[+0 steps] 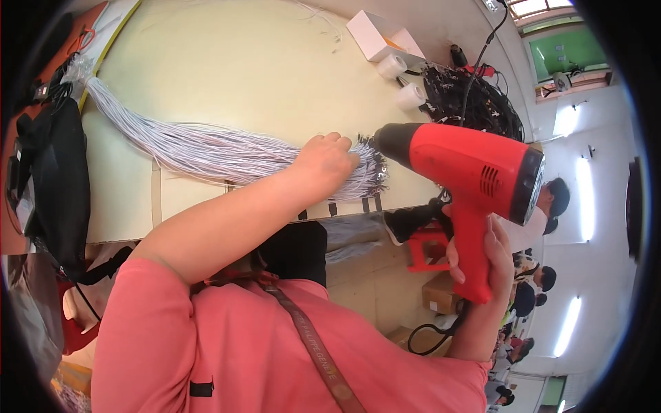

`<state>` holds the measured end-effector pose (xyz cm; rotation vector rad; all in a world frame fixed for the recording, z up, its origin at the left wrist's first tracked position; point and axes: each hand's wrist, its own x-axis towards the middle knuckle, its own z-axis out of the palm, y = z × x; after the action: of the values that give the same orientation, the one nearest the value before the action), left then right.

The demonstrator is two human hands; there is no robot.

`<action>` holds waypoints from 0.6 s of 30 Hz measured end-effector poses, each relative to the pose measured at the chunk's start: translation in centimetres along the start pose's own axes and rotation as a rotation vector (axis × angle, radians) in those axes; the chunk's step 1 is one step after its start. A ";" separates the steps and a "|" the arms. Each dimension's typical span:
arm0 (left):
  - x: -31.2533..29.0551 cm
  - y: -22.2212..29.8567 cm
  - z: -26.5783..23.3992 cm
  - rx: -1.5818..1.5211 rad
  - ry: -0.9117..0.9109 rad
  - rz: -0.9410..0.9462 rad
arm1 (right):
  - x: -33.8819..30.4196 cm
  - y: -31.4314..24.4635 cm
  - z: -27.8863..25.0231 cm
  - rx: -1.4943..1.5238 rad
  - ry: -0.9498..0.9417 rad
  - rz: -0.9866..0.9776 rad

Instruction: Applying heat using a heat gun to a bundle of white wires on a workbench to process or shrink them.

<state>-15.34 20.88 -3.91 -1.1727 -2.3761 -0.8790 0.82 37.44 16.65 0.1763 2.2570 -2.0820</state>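
Note:
A long bundle of thin white wires [206,146] lies across the pale tabletop [220,62], its dark ends gathered toward the right. My left hand [325,164] rests on the bundle close to those ends, fingers curled down onto the wires; what lies under the fingertips is partly hidden. In my right hand [501,256] is a red heat gun [454,155], the fingers wrapped round its handle. Its black nozzle points left, toward the dark wire ends and a little to the right of my left hand.
At the far right sit a white open box [372,38], two rolls of clear film [410,97] and a heap of black cables [475,103]. A black bag [58,186] hangs along the left edge. Below the table are a red stool [423,251] and a cardboard box [441,294]. Other people sit at right.

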 end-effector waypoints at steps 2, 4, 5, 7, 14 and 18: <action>0.0 -0.1 0.1 -0.007 0.012 -0.009 | 0.2 -0.2 0.1 -0.021 -0.058 0.036; 0.0 -0.1 0.4 0.000 0.001 0.004 | 0.2 -0.3 0.5 -0.043 -0.056 0.037; 0.1 -0.1 0.4 -0.003 0.006 -0.004 | 0.3 -0.3 0.7 -0.057 -0.049 0.032; 0.1 -0.1 0.3 -0.002 0.015 0.011 | 0.3 -0.4 0.9 -0.066 -0.040 0.024; 0.0 0.0 0.2 0.002 -0.009 -0.002 | 0.7 -0.1 1.2 -0.062 0.006 0.013; 0.1 0.1 0.2 0.002 -0.033 -0.013 | 0.8 0.2 0.9 -0.039 0.008 0.000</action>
<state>-15.31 21.07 -3.96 -1.1814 -2.4133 -0.8678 0.00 36.58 16.28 0.1821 2.3003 -2.0391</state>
